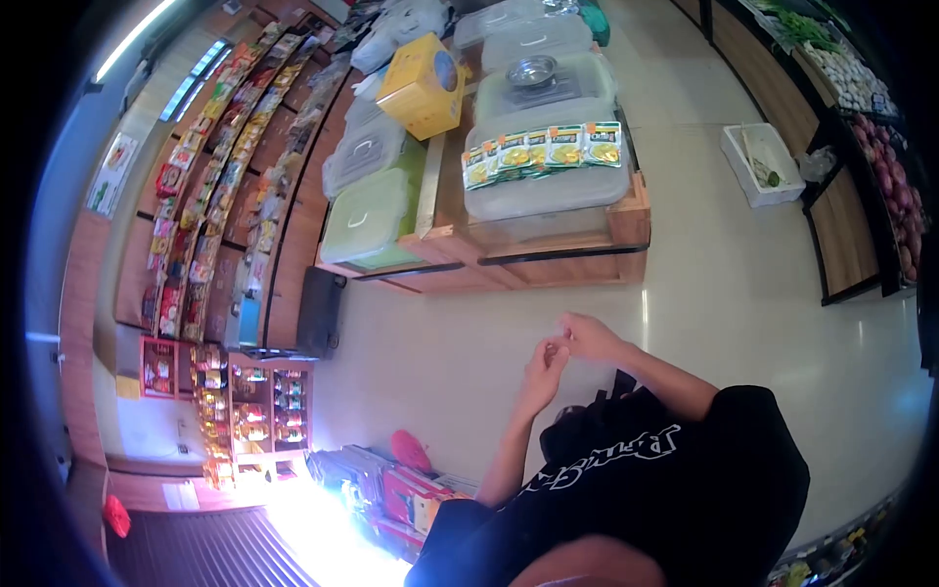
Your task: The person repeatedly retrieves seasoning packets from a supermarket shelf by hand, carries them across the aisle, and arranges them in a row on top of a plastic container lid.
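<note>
My left hand (pixel 545 372) and my right hand (pixel 589 338) meet in front of my chest, above the pale floor. The fingers of both are bent and pinched together at the tips. Whatever may be between them is too small to make out. Beyond the hands stands a wooden display stand (pixel 469 245) with lidded plastic bins. Several green and yellow packets (pixel 538 149) lie in a row on the front bin's lid (pixel 548 194), away from my hands.
A yellow box (pixel 423 86) and a metal bowl (pixel 531 70) sit on the stand. To the right are a white foam crate (pixel 761 164) on the floor and produce racks (pixel 843 230). Shelves of packaged goods (pixel 210 186) line the left. Stacked goods (pixel 391 494) stand lower left.
</note>
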`<state>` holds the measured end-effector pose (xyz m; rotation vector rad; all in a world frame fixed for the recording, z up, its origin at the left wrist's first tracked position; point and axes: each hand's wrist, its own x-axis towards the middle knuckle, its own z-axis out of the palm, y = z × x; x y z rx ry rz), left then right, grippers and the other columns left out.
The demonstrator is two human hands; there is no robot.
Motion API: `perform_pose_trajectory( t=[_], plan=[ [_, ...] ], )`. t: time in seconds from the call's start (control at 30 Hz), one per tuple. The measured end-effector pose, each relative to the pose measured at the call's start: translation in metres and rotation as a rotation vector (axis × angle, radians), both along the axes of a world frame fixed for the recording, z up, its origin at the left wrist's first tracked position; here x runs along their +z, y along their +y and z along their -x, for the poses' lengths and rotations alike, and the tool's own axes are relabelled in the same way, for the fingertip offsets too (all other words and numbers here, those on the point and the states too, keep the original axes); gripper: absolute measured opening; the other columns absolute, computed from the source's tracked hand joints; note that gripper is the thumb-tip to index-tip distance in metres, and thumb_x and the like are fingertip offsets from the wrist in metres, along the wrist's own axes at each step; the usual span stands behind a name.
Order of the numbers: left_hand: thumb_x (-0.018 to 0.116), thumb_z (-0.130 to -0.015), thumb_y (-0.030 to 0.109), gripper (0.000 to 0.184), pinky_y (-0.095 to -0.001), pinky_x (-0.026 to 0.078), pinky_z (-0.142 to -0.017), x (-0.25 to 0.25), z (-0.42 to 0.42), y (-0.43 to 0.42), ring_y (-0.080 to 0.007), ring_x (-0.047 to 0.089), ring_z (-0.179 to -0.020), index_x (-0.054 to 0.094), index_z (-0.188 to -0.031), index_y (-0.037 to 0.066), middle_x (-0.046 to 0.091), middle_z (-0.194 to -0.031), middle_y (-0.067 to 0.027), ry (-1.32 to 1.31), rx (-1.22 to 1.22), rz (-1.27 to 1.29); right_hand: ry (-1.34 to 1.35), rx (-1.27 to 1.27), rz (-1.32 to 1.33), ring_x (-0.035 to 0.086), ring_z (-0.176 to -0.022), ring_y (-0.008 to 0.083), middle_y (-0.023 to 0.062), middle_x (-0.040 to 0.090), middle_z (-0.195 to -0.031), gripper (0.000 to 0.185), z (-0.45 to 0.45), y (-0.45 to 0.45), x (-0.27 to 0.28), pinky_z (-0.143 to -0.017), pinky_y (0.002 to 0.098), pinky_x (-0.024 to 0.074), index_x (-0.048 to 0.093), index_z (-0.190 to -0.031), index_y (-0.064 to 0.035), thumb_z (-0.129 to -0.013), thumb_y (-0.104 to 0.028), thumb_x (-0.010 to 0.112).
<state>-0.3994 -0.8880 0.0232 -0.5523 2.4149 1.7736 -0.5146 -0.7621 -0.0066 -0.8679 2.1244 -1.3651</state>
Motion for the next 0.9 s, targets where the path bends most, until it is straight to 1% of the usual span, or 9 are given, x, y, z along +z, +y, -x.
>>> perform_pose_trajectory(
  t=[0.07,0.2,0.33,0.37,0.47,0.5,0.63,0.73,0.9],
  plan=[
    [0.055,-0.099,0.029,0.035,-0.0284,0.047,-0.085,0.000,0.033,-0.008,-0.0153,0.060,-0.099,0.051,-0.123,0.004,0.062,-0.111,-0.0086,0.040,-0.017,-0.136,0.123,-0.075,0.042,0.066,-0.079,0.0312,0.0191,0.066,-0.087,0.042,0.025,-0.005,-0.003,-0.070,0.0374,0.0517,0.059,-0.110,0.0015,-0.083,-0.030,0.069],
    [0.051,-0.101,0.029,0.035,-0.0274,0.045,-0.082,-0.007,0.093,0.002,-0.0127,0.056,-0.095,0.049,-0.128,0.007,0.058,-0.109,-0.0048,-0.037,0.034,-0.420,-0.068,-0.167,0.034,0.065,-0.082,0.0312,0.0189,0.066,-0.090,0.042,0.068,-0.001,-0.014,-0.072,0.0386,0.0509,0.058,-0.113,0.0025,-0.085,-0.026,0.067],
    [0.052,-0.100,0.034,0.041,-0.0248,0.045,-0.082,-0.035,0.148,0.003,-0.0123,0.058,-0.096,0.047,-0.132,0.007,0.060,-0.108,-0.0056,-0.167,-0.051,-0.473,-0.236,-0.294,-0.073,0.064,-0.088,0.0331,0.0200,0.066,-0.094,0.042,0.115,0.013,-0.004,-0.075,0.0403,0.0501,0.056,-0.115,0.0033,-0.085,-0.025,0.065],
    [0.054,-0.099,0.033,0.048,-0.0275,0.046,-0.086,-0.038,0.166,-0.008,-0.0146,0.058,-0.101,0.044,-0.135,0.003,0.059,-0.115,-0.0086,-0.227,-0.161,-0.407,-0.291,-0.326,-0.090,0.064,-0.090,0.0327,0.0204,0.065,-0.095,0.043,0.126,0.014,0.000,-0.076,0.0402,0.0503,0.055,-0.116,0.0036,-0.085,-0.024,0.065],
    [0.057,-0.098,0.032,0.054,-0.0303,0.045,-0.092,-0.043,0.222,-0.026,-0.0186,0.057,-0.108,0.041,-0.136,-0.003,0.057,-0.121,-0.0125,-0.117,-0.207,-0.304,-0.052,-0.439,-0.096,0.064,-0.083,0.0290,0.0166,0.064,-0.093,0.051,0.169,0.005,-0.025,-0.074,0.0370,0.0513,0.054,-0.122,0.0024,-0.082,-0.024,0.070],
    [0.061,-0.095,0.034,0.055,-0.0314,0.043,-0.096,-0.049,0.243,-0.038,-0.0194,0.053,-0.116,0.045,-0.134,-0.001,0.056,-0.127,-0.0128,-0.117,-0.217,-0.309,-0.062,-0.480,-0.107,0.064,-0.085,0.0293,0.0175,0.064,-0.095,0.049,0.186,-0.001,-0.017,-0.075,0.0368,0.0510,0.054,-0.120,0.0028,-0.081,-0.023,0.070],
    [0.064,-0.092,0.035,0.066,-0.0342,0.041,-0.100,-0.047,0.334,-0.075,-0.0230,0.053,-0.118,0.039,-0.138,-0.005,0.053,-0.131,-0.0175,-0.102,-0.287,-0.121,-0.092,-0.541,-0.167,0.062,-0.099,0.0388,0.0246,0.063,-0.105,0.048,0.259,-0.026,0.004,-0.087,0.0420,0.0490,0.054,-0.117,0.0053,-0.083,-0.026,0.066],
    [0.065,-0.090,0.039,0.072,-0.0395,0.035,-0.108,-0.044,0.397,-0.103,-0.0360,0.044,-0.130,0.039,-0.137,-0.009,0.045,-0.137,-0.0287,0.031,-0.365,0.046,-0.081,-0.650,-0.193,0.061,-0.103,0.0393,0.0260,0.062,-0.109,0.048,0.308,-0.047,0.002,-0.088,0.0419,0.0486,0.053,-0.118,0.0057,-0.084,-0.027,0.065],
    [0.066,-0.089,0.036,0.070,-0.0413,0.032,-0.109,-0.070,0.462,-0.132,-0.0369,0.041,-0.130,0.038,-0.135,-0.010,0.042,-0.137,-0.0284,0.008,-0.351,0.006,-0.168,-0.830,-0.182,0.057,-0.113,0.0399,0.0277,0.059,-0.118,0.051,0.370,-0.079,-0.008,-0.096,0.0419,0.0457,0.050,-0.125,0.0050,-0.084,-0.021,0.065]
  ],
)
